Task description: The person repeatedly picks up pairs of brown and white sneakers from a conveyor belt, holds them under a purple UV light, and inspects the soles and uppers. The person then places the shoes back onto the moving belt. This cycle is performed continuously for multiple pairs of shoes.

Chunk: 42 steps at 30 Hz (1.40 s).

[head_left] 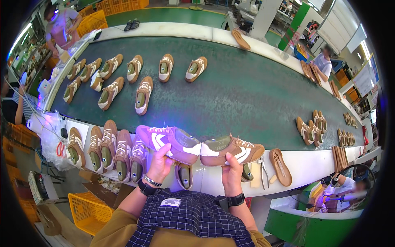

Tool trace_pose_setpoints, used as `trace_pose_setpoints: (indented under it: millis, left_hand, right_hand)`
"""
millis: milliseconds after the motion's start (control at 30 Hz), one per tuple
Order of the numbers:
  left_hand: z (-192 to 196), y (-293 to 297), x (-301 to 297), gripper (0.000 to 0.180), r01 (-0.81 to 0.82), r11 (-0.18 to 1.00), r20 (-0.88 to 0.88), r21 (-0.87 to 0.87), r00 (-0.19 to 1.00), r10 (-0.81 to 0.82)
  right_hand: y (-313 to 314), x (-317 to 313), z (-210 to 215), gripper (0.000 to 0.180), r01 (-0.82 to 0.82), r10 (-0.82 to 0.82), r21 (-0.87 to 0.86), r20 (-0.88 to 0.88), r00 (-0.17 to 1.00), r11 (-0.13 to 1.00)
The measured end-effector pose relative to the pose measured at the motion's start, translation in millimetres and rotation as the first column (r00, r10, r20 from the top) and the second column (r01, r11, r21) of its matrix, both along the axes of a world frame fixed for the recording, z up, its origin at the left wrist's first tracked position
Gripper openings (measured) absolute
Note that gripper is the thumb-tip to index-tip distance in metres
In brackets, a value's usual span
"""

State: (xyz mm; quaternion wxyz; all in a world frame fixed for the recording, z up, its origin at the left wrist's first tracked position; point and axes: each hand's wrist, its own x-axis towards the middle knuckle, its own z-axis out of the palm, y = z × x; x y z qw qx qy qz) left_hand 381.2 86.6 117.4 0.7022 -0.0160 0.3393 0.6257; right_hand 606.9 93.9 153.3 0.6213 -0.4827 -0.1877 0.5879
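Observation:
My left hand [159, 165] is closed round a brown sneaker [176, 144] with white stripes and laces, its toe pointing left under purple light. In my right hand [233, 171] is a matching sneaker [242, 151], toe to the right. The two white heels meet, or nearly so, in front of me above the white ledge [210, 177]. Another sneaker [184, 176] stands below the left one, and part of one more [247, 173] shows beside my right hand. To the right lie pliers [263, 175] and a tan shoe sole [281, 168].
Beyond the ledge runs a wide green conveyor belt [230, 99] with scattered sneakers [144, 95]. More sneakers [109, 144] line the ledge at left. Stacked soles [340, 159] stand at right. A yellow crate [88, 214] sits low left. Other people [61, 26] work around the belt.

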Motion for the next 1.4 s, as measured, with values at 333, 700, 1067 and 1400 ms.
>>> trace_pose_setpoints:
  millis: [333,700,1067,1400]
  left_hand:
    - [-2,2,-2,0.036,0.025,0.999,0.085,-0.025,0.996,-0.023]
    - [-16,-8,-21,0.039,0.007,1.0,0.258,-0.02,0.966,-0.002]
    - [-46,-47,-45,0.048,0.173,0.977,0.274,-0.128,0.953,-0.133]
    - [-55,-53,-50,0.049,0.209,0.964,0.185,-0.165,0.967,-0.178]
  right_hand:
    - [10,-7,11,0.043,-0.027,0.015,-0.104,-0.106,0.994,0.994]
    - [4,8,2,0.039,-0.251,0.176,-0.165,-0.37,0.912,0.954]
    - [-45,53,-35,0.056,-0.415,0.241,-0.424,-0.405,0.882,0.805]
    - [-55,51,-50,0.053,-0.4,0.182,-0.459,-0.448,0.875,0.794]
